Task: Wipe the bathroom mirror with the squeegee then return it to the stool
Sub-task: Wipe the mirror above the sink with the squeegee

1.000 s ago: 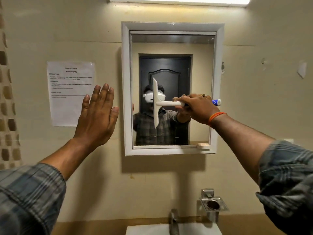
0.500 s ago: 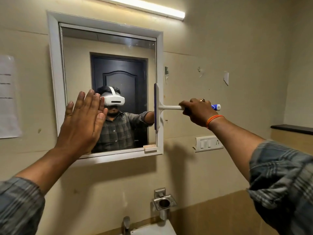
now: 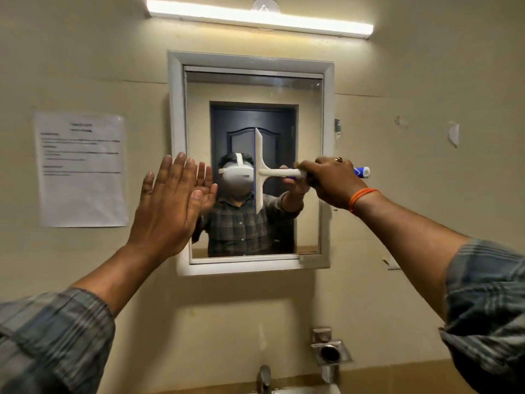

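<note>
my right hand is wrapped around the white handle of the squeegee, fingers curled tight on it, the blue end of the handle poking out past my knuckles. the blade stands upright against the glass of the mirror, about midway across it. my left hand is raised flat, fingers straight and together, gripping nothing, over the mirror's left frame edge; whether it touches, i can't tell. a paper notice hangs on the wall to the left, a tube light glows above.
</note>
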